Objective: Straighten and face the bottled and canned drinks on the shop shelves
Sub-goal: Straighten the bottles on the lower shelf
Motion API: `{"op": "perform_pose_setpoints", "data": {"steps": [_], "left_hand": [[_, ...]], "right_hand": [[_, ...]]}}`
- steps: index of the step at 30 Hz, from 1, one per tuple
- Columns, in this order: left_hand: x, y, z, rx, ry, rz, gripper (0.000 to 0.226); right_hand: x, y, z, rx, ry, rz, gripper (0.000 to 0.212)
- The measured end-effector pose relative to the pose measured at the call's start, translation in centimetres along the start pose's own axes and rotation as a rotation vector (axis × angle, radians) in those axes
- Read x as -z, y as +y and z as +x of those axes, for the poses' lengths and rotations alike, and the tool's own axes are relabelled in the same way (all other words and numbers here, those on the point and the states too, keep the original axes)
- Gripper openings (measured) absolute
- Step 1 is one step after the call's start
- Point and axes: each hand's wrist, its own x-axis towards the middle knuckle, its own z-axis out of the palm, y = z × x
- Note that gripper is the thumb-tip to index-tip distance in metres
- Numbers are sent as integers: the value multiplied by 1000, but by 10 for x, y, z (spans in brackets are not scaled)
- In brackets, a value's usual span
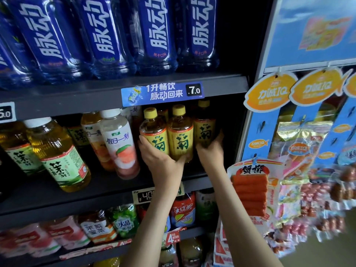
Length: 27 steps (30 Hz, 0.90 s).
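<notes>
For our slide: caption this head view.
A person's left hand and right hand hold yellow tea bottles on a shelf.

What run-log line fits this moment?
left hand holds left yellow bottle and middle yellow bottle | right hand grips right yellow bottle

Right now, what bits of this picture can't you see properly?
All in the head view:
1. Bottoms of the yellow tea bottles: covered by the left hand and right hand, which hold them.
2. Lower price tag: the left arm hides the end of its number.
3. Blue bottles: tops cut off by the picture's top edge.
4. Snack packets: too blurry to read.
</notes>
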Motion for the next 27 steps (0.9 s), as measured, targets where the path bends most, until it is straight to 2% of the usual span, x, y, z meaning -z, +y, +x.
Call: {"op": "perform_pose_setpoints", "data": {"steps": [3,7,10,15,18,20,22,23,25,27], "left_hand": [[-5,-5,3,14,-12,30,134],[-7,-7,5,10,-17,72,131],[-8,-7,4,17,-18,100,128],[-8,0,4,49,-21,127,126],[-5,11,-4,58,-30,150,122],[7,22,-11,16,-22,154,110],[32,29,-19,-57,31,137,85],[47,30,-22,-110,75,130,70],[80,25,-25,-175,146,130,49],[110,15,-19,-173,199,147,41]], "right_hand": [[3,3,14,-85,-162,38,85],[4,1,11,-15,-80,-54,63],[6,4,1,18,-34,-51,56],[10,6,-6,20,-39,-35,64],[-1,-1,-25,40,71,-81,79],[-13,-9,-52,178,205,-83,82],[-26,-12,-81,298,283,-37,77],[-33,-13,-93,328,280,-20,75],[-48,-18,-112,335,166,27,71],[-67,-26,-121,326,41,49,67]]}}
